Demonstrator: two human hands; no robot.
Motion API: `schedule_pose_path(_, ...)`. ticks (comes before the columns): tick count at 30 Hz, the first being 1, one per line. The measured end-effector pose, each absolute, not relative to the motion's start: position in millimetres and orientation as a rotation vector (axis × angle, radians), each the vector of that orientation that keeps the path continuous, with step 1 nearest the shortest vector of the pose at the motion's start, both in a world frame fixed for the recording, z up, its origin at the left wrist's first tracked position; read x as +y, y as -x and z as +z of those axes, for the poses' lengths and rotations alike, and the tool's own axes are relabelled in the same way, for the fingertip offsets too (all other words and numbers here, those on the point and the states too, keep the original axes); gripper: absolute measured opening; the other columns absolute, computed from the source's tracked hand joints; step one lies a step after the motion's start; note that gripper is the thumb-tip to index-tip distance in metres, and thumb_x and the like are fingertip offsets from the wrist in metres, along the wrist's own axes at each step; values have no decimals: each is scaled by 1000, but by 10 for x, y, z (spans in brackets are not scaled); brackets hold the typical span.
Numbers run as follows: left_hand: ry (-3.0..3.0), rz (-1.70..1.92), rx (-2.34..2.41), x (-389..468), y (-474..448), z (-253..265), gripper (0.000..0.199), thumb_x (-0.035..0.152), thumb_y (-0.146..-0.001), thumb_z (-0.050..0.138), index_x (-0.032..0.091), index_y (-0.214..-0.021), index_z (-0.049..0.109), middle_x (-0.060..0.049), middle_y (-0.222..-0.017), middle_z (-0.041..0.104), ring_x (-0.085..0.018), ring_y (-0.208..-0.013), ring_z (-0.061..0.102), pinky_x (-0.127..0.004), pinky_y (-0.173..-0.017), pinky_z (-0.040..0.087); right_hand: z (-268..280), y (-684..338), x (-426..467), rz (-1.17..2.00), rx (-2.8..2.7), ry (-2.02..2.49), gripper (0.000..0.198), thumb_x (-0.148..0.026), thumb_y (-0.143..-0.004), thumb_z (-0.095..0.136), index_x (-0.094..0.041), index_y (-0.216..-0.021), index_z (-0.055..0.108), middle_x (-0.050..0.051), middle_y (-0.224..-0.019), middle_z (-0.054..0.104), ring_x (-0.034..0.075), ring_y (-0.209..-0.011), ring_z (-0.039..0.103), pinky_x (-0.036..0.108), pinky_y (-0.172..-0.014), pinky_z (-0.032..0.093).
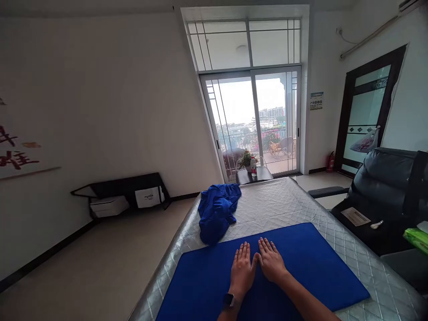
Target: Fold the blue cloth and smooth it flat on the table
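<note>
Blue cloth (302,256) lies flat on mattress (277,200), left hand (243,267) and right hand (271,264) palm-down on it, fingers straight, nearly together. Looks like smoothing from here; next stroke would need even pressure.

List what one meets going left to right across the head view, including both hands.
Red wall lettering, white box with dark print, crumpled blue cloth, left hand, right hand (both hands palm-down on the flat blue sheet), fire extinguisher, green packet.
</note>
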State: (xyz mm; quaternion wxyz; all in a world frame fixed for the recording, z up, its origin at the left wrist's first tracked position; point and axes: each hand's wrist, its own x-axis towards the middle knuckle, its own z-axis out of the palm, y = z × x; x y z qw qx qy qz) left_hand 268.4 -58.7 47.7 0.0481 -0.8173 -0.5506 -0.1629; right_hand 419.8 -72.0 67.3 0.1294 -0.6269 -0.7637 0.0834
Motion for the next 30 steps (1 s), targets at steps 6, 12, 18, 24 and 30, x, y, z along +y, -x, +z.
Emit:
schedule_pose_path(6, 2476, -453, -1687, -534, -2673, 412, 65, 53, -102, 19, 11, -148, 40, -14, -151, 43, -25, -142, 36, -46, -115, 35, 653, -4209, -706, 274, -2196, 1849, 65, -42, -99, 13, -9, -154, 22, 9, -160, 18, 22, -149, 11, 44, -121, 9)
schedule_pose_path(12, 2509, -440, -1690, -564, -2636, 476, 66, 54, -101, 20, 11, -149, 39, -14, -153, 40, -25, -143, 34, -45, -116, 33, 694, -4210, -714, 300, -2204, 1856, 65, -41, -98, 14, -9, -154, 21, 9, -161, 16, 22, -149, 11, 44, -121, 9)
schedule_pose_path(18, 2478, -325, -1808, -585, -2131, 612, 67, 54, -100, 20, 13, -151, 36, -11, -155, 37, -25, -145, 28, -46, -118, 28, 705, -4496, -687, 270, -2168, 1947, 66, -45, -97, 15, -13, -155, 21, 7, -161, 19, 20, -149, 11, 42, -121, 7)
schedule_pose_path(24, 2296, -264, -2078, -589, -872, 564, 71, 55, -97, 27, 9, -150, 35, -14, -156, 34, -27, -145, 28, -47, -118, 26, 529, -5618, -688, 70, -1943, 2187, 70, -47, -93, 18, -12, -153, 29, 9, -159, 27, 23, -148, 18, 45, -119, 13)
schedule_pose_path(30, 2109, -382, -2236, -600, -227, 416, 77, 58, -95, 27, 7, -152, 29, -16, -159, 26, -29, -146, 26, -50, -117, 26, 222, -6428, -685, -104, -1808, 2255, 72, -45, -91, 17, -9, -151, 32, 10, -158, 29, 21, -148, 19, 43, -120, 13)
